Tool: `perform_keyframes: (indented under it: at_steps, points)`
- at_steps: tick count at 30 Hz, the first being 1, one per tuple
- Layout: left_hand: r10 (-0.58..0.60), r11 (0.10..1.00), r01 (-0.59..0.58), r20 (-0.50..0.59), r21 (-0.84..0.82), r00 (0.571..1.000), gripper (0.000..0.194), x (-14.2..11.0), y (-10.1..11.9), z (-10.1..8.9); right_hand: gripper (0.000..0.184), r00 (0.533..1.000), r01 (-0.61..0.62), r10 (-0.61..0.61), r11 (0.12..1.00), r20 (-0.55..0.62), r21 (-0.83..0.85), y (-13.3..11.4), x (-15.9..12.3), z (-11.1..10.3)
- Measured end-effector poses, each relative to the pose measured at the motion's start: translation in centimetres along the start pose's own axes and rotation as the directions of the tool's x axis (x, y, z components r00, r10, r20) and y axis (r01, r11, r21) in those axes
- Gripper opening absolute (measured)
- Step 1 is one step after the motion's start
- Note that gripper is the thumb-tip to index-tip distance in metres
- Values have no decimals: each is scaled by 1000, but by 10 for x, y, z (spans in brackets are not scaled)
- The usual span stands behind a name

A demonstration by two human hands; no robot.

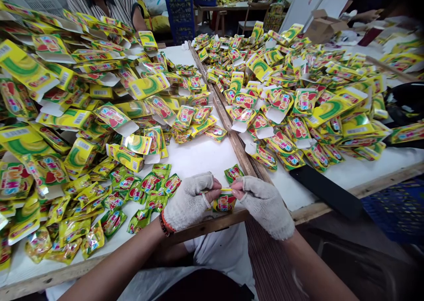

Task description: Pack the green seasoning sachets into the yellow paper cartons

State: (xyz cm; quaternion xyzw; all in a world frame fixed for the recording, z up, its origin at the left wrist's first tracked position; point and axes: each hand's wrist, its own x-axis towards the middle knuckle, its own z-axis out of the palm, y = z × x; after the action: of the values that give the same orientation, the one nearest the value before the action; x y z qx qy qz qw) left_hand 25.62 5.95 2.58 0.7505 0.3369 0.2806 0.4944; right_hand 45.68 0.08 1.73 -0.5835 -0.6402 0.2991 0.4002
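Both hands wear white fingerless gloves and meet at the table's front edge. Between them is a small yellow, green and red candy box [224, 203], upright with its printed front facing me. My left hand [190, 199] pinches its top left corner, and my right hand [265, 203] pinches the top right. Just behind the box lies a green candy packet [233, 173]. More green packets [153, 182] lie loose to the left of my left hand, with yellow packets [74, 230] farther left.
Heaped cartons [112, 115] cover the left side; another heap [298, 97] lies right of a wooden strip [228, 124]. A black phone-like slab [326, 190] lies at the right front edge. Blue crates [179, 11] stand behind. A person in a striped top [115, 2] is at the far left.
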Motion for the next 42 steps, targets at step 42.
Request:
perform_keyframes:
  at_steps: [42]
  points:
    - [-151,822,-87,-362,-563,920,37,17,19,56,16,845,-69,199,961,-496,268,-15,-11,-5]
